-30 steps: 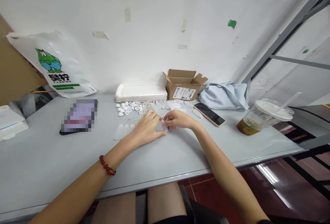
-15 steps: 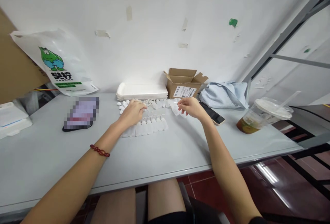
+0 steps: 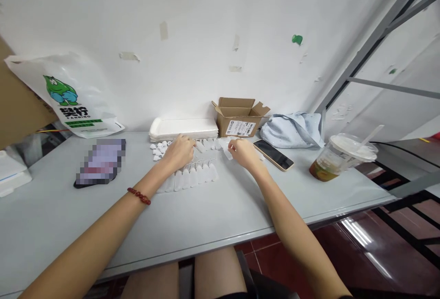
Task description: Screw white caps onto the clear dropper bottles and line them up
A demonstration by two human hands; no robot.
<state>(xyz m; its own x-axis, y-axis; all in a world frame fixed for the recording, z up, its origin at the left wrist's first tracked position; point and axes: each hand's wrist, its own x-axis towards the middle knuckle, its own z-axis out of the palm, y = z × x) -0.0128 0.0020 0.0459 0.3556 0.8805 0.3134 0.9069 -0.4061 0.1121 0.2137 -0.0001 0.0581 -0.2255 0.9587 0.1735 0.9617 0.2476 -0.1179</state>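
Lower-centre in the frame, translucent white tabs (image 3: 195,177) lie side by side, cords (image 3: 202,162) pointing away, presumably against tangling. The left hand (image 3: 181,152) curls beside white caps (image 3: 158,151), the right hand (image 3: 242,152) by clear plastic pieces (image 3: 225,152); I cannot tell whether either pinches anything.

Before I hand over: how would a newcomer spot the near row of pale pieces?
On the grey table, start at the stack of white trays by the wall. Come forward past the left hand to the row of pale pieces. Unlike the small white caps behind, these are elongated and side by side; unlike the similar pieces along the trays, they lie nearest the front edge.
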